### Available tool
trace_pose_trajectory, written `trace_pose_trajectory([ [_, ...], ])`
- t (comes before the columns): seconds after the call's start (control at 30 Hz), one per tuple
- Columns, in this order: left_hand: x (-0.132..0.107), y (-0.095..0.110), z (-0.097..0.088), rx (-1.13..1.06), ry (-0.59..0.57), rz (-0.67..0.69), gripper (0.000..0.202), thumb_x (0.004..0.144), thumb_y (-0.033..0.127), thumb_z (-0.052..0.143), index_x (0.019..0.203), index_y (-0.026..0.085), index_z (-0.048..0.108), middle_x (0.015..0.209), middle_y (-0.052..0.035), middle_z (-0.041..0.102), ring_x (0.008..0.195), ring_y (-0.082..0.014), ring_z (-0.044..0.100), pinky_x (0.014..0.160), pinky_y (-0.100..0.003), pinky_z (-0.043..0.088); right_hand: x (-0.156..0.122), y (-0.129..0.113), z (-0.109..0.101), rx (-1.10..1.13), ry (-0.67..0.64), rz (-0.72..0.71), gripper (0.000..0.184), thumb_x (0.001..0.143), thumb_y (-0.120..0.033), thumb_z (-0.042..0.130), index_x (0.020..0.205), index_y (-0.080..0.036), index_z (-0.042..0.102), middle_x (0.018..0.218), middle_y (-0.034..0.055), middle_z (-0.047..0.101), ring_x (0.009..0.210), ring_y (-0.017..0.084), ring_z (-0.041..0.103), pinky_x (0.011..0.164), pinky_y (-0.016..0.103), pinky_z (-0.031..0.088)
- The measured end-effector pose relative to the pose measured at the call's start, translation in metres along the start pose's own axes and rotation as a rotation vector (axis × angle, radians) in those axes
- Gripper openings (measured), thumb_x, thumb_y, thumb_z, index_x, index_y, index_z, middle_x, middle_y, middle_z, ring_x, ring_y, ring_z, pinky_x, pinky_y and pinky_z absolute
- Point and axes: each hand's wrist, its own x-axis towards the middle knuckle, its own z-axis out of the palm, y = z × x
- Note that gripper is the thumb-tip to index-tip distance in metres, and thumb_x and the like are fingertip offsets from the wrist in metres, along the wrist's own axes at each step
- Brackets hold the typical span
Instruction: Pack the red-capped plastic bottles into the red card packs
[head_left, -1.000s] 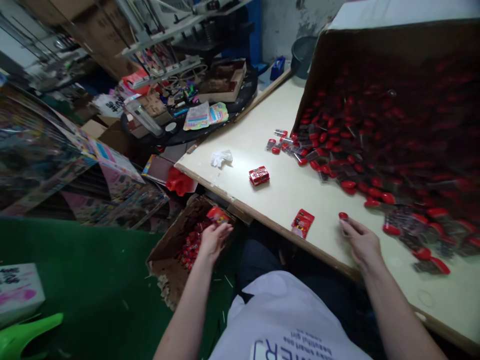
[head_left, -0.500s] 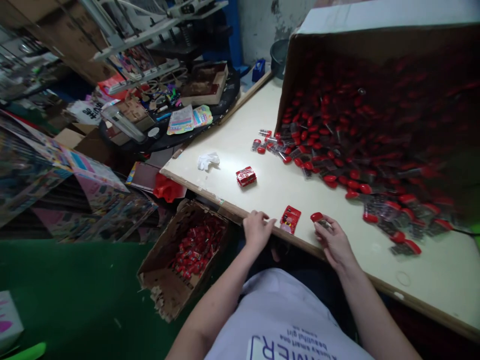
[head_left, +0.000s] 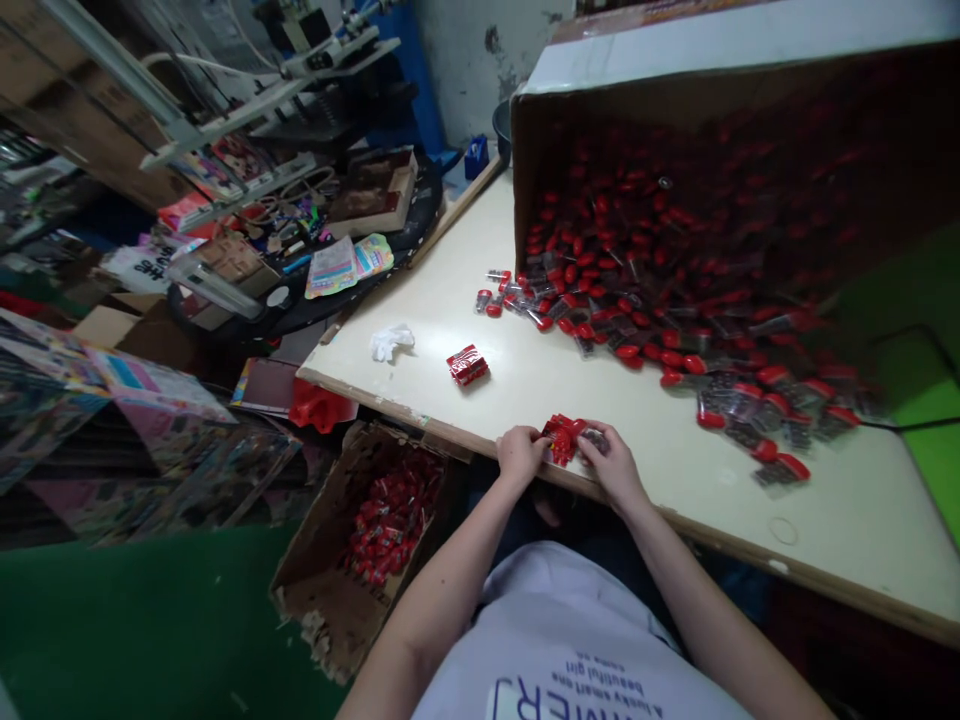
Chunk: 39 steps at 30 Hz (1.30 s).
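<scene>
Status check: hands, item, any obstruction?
Left hand pinching red packet at the table edge. Right hand against its other side, grip unclear. Second red packet and red-capped pile lie farther up, clear of both hands.

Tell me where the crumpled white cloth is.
Head view: the crumpled white cloth lies near the left corner of the table, left of a lone red pack, beyond the left hand, which pinches a red sachet.
</scene>
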Motion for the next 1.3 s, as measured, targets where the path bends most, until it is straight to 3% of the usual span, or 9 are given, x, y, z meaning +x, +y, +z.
trace_pose_trajectory([
  [0.1,0.001,-0.003,-0.003,-0.067,-0.034,0.037,0.017,0.075,0.032,0.058,0.074,0.022,0.072,0.073,-0.0078,0.069,0.07,-0.0192,0.059,0.071,-0.029,0.037,0.012,0.002,0.008,-0.35,0.059,-0.194,0.031,0.076,-0.036,0.054,0.103,-0.02,0.058,0.092,0.0058,0.065,0.077,0.02,0.06,0.073,0.037,0.048],
  [0.2,0.001,-0.007,-0.008,-0.19,-0.016,0.043,0.016,0.074,0.029,0.057,0.076,0.021,0.072,0.074,-0.0079,0.069,0.07,-0.0187,0.058,0.069,-0.028,0.038,0.016,0.003,0.01,-0.513,0.088,-0.326,0.028,0.078,-0.03,0.05,0.103,-0.019,0.058,0.097,0.0077,0.064,0.086,0.023,0.059,0.083,0.04,0.044],
  [0.43,0.006,-0.011,-0.01,-0.393,0.035,-0.042,0.022,0.068,0.035,0.061,0.061,0.015,0.066,0.055,-0.0023,0.061,0.056,-0.014,0.051,0.057,-0.025,0.037,0.012,0.003,0.008,-0.468,0.102,-0.304,0.028,0.079,-0.029,0.05,0.104,-0.021,0.058,0.1,0.0062,0.065,0.089,0.022,0.06,0.082,0.038,0.046],
  [0.6,0.006,-0.004,-0.004,-0.764,-0.015,-0.122,0.03,0.058,0.041,0.069,0.055,0.013,0.06,0.051,0.0003,0.056,0.051,-0.0115,0.049,0.052,-0.023,0.037,0.002,-0.001,-0.003,-0.391,0.133,-0.269,0.032,0.08,-0.035,0.051,0.108,-0.021,0.056,0.105,0.0066,0.064,0.09,0.022,0.061,0.081,0.037,0.046],
  [0.73,0.003,0.002,0.004,-0.489,-0.082,0.002,0.023,0.067,0.037,0.062,0.061,0.014,0.065,0.058,-0.002,0.06,0.058,-0.0139,0.052,0.057,-0.025,0.038,-0.004,-0.004,-0.013,-0.383,0.145,-0.246,0.032,0.08,-0.036,0.051,0.108,-0.021,0.056,0.106,0.0067,0.064,0.089,0.022,0.061,0.079,0.036,0.047],
  [0.9,-0.004,0.006,0.011,-0.146,0.015,0.191,0.015,0.073,0.023,0.055,0.079,0.018,0.068,0.076,-0.006,0.064,0.072,-0.0171,0.055,0.07,-0.028,0.039,-0.007,-0.003,-0.018,-0.368,0.171,-0.208,0.032,0.08,-0.036,0.052,0.108,-0.02,0.056,0.102,0.0069,0.065,0.086,0.021,0.062,0.077,0.034,0.048],
  [1.0,-0.007,0.005,0.01,-0.127,0.068,0.169,0.019,0.074,0.022,0.056,0.091,0.019,0.063,0.081,-0.0052,0.064,0.075,-0.0167,0.056,0.073,-0.028,0.039,-0.007,-0.002,-0.019,-0.361,0.173,-0.206,0.033,0.079,-0.036,0.052,0.108,-0.02,0.056,0.101,0.007,0.065,0.084,0.02,0.062,0.075,0.034,0.048],
  [1.13,-0.008,0.004,0.009,-0.095,0.079,0.091,0.01,0.075,0.026,0.056,0.08,0.019,0.061,0.069,-0.0022,0.061,0.066,-0.0156,0.054,0.068,-0.027,0.038,-0.006,-0.001,-0.019,-0.337,0.171,-0.225,0.032,0.08,-0.035,0.052,0.108,-0.02,0.056,0.103,0.0071,0.065,0.085,0.02,0.062,0.076,0.034,0.048],
  [1.3,-0.005,0.002,0.007,-0.059,0.074,0.134,0.015,0.077,0.026,0.053,0.072,0.018,0.065,0.071,-0.0044,0.061,0.068,-0.0159,0.053,0.069,-0.027,0.037,-0.005,0.0,-0.017,-0.305,0.164,-0.235,0.031,0.08,-0.034,0.051,0.109,-0.021,0.055,0.104,0.0068,0.065,0.087,0.02,0.062,0.078,0.034,0.048],
])
